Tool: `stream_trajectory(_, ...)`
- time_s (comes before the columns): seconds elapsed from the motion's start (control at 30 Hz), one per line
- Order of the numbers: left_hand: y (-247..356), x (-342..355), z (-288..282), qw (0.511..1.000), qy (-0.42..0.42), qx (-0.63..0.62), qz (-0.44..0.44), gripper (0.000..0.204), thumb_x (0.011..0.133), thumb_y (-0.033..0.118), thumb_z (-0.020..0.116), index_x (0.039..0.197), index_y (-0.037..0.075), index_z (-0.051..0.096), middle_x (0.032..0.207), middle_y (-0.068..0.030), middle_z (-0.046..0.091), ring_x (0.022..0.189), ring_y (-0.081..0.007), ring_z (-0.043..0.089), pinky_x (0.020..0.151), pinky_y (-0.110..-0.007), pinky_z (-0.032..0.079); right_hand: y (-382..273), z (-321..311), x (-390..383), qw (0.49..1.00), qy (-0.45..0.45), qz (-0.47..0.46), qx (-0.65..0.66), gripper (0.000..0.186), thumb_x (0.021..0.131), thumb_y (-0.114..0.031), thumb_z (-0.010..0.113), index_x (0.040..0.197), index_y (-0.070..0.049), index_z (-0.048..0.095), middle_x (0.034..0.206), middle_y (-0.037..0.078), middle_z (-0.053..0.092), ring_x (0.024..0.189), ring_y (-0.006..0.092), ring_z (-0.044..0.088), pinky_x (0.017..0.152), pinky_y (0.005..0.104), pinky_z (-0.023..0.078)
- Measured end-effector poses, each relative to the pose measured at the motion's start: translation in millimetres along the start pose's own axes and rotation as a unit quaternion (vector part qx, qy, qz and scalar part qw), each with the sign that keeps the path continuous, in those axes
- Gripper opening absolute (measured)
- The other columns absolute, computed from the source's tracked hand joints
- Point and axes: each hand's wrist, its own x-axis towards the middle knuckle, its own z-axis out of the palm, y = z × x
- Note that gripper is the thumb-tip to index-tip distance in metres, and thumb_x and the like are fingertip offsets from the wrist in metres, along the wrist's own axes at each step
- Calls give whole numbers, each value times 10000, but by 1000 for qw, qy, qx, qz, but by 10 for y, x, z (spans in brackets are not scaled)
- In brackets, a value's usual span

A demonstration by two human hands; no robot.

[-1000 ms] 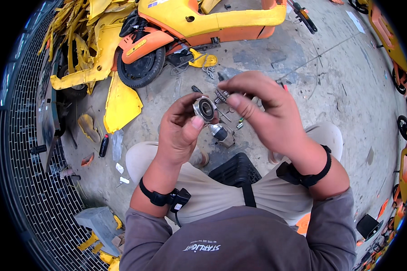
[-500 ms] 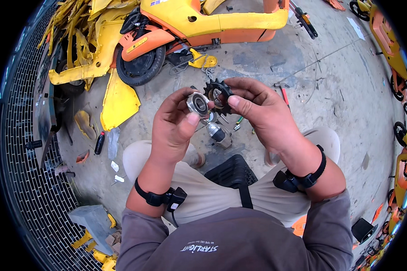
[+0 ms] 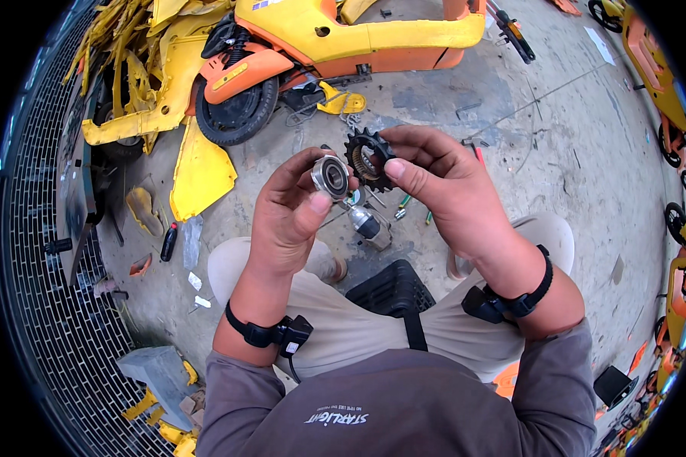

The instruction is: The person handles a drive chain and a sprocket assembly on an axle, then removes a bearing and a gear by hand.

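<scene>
Between the thumb and fingers of my left hand is a round steel ball bearing, its dark-ringed face turned up toward me. My right hand pinches a black toothed sprocket by its right edge, thumb in front and fingers behind. A ribbed, brownish inner wall shows through the sprocket's wide hole. Bearing and sprocket are held close together above the floor; whether their edges touch, I cannot tell. Below them on the floor lies a silver and black power tool, partly hidden by my left hand.
A yellow and orange scooter body with a black wheel lies ahead, beside piled yellow panels. A black plastic crate stands between my legs. A dark bottle lies on the left; scooters line the right.
The bearing has shifted slightly left, away from the sprocket, and turned its face more toward me. The sprocket has tilted a little, showing more of its hole.
</scene>
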Motion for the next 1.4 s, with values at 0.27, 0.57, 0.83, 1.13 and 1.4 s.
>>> stream_trajectory(0.27,18,-12,146,929,56,346,116,538,758,-57,751,1265,-19,575,1108,-90,644,1045,-178,630,939,-318,493,30,47,-38,999,0,33,21,394,958,-96,678,1316,20,563,1149,88,683,1080,145,631,947,302,505)
stream_trajectory(0.57,38,13,184,842,73,479,237,495,696,-46,779,1169,1,643,1058,-103,662,938,-200,669,841,-305,521,117,123,-65,1000,7,2,25,410,957,-114,684,1305,56,548,1180,126,661,1090,157,618,960,306,500)
stream_trajectory(0.83,57,18,207,795,67,540,267,472,706,-20,794,1160,13,672,1082,-137,671,955,-248,678,845,-324,528,129,146,-71,999,23,10,38,401,954,-95,683,1316,34,568,1210,98,657,1108,146,612,977,308,494)
stream_trajectory(1.13,31,24,174,788,71,557,251,467,712,-10,797,1161,5,667,1094,-143,668,959,-249,678,842,-324,530,184,152,-75,999,40,-10,5,371,955,-90,678,1286,49,583,1111,97,669,1026,133,616,902,282,506)
stream_trajectory(1.4,26,18,209,793,81,540,270,479,714,-17,797,1173,5,659,1093,-143,666,955,-249,673,845,-326,532,180,162,-82,999,40,-19,6,381,956,-109,681,1292,41,585,1111,98,670,1023,130,614,889,279,505)
